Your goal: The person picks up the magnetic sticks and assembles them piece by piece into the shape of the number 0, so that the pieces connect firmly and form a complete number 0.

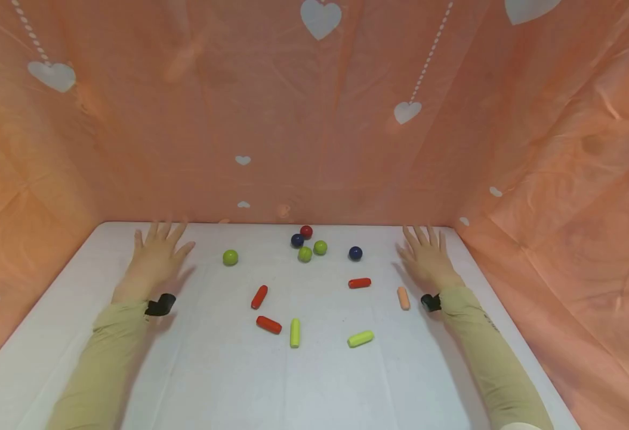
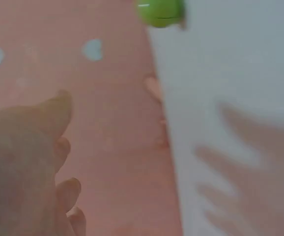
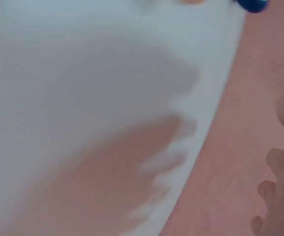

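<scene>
My left hand (image 1: pixel 156 257) is spread with fingers straight over the far left of the table, holding nothing; its shadow falls on the cloth. Nearest to it is a green ball (image 1: pixel 230 257), seen also at the top of the left wrist view. Over the far right, my right hand (image 1: pixel 427 257) is likewise spread and holds nothing. A dark blue ball (image 1: pixel 355 253) and an orange stick (image 1: pixel 403 298) lie to its left. Toward the back middle, a red ball (image 1: pixel 306 231), another blue ball (image 1: pixel 297 240) and two green balls (image 1: pixel 305 254) sit close together.
Red sticks (image 1: pixel 268 324) and yellow-green sticks (image 1: pixel 295 332) lie scattered across the middle of the white table (image 1: pixel 239 388). An orange curtain (image 1: pixel 212 119) with white hearts rises along the back and both sides. Each wrist carries a small black camera (image 1: pixel 161 305).
</scene>
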